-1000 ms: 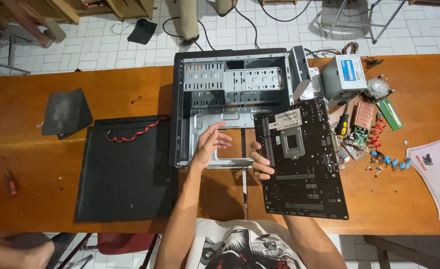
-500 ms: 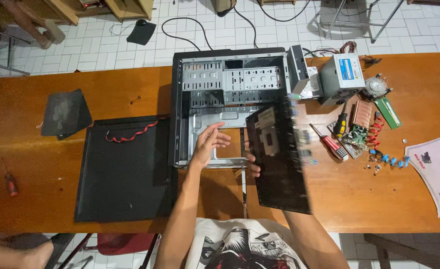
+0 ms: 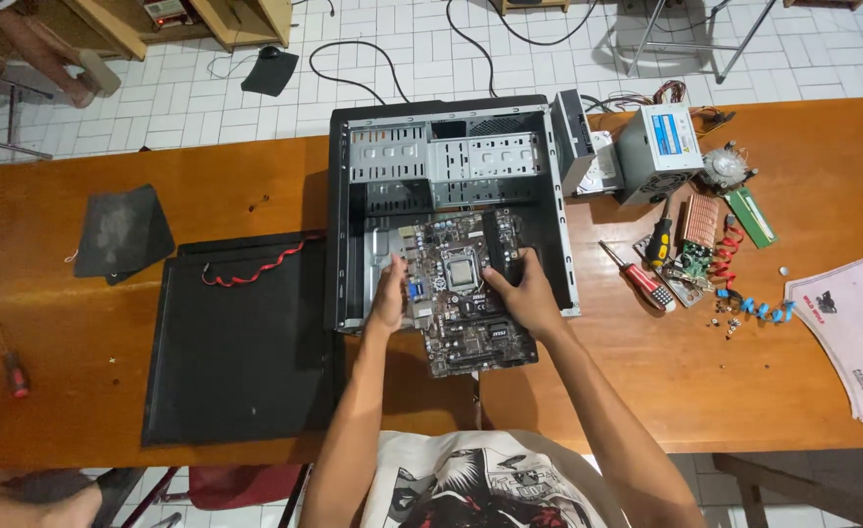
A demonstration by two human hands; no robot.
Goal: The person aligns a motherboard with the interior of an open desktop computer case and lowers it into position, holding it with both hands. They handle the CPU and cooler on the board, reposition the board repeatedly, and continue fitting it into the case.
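Both hands grip a dark green, rectangular motherboard (image 3: 465, 293) with a square silver processor socket near its middle, holding it partly inside the open black metal computer case (image 3: 451, 166) that lies flat on the long orange-brown wooden table (image 3: 206, 186). The left hand (image 3: 388, 293) clasps the board's left edge, fingers curled around it, while the right hand (image 3: 521, 293) grasps its right side, fingers lying over the top face. The board's near end juts out past the case's front rim toward the person. Left of the case lies the flat black side panel (image 3: 241, 362), with a thin red cable (image 3: 255, 269) draped across its far edge. To the right stand a grey box-shaped power supply (image 3: 658, 152), a red-handled screwdriver (image 3: 632, 277) and a yellow-and-black-handled screwdriver (image 3: 659, 240).
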